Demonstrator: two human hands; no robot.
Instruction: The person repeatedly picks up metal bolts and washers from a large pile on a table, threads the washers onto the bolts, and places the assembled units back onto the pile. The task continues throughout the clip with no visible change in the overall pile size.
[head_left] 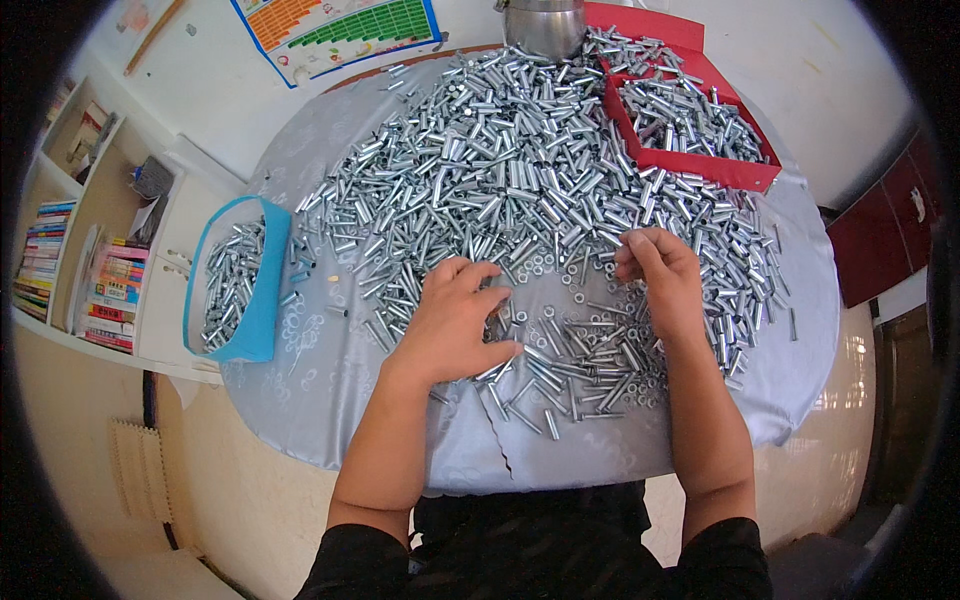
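A wide heap of silvery metal bolts and sleeve-like tubes (480,165) covers much of the table. My left hand (445,322) is over the near left part of the heap, its fingers curved and thumb apart, with no held piece plainly visible. To the right, my right hand (664,285) has its thumb and fingers drawn together above the pieces; anything between the fingertips is hidden. Between the hands lie loose hex nuts (548,312). A smaller group of bolts (585,370) and some washers lies nearer to me.
A blue fabric bin (262,300) of metal pieces stands at the left. A red box (700,165), also filled with them, is at the far right beside a steel pot (545,28). The grey tablecloth (330,420) carries everything. A bookshelf (140,230) stands to the left.
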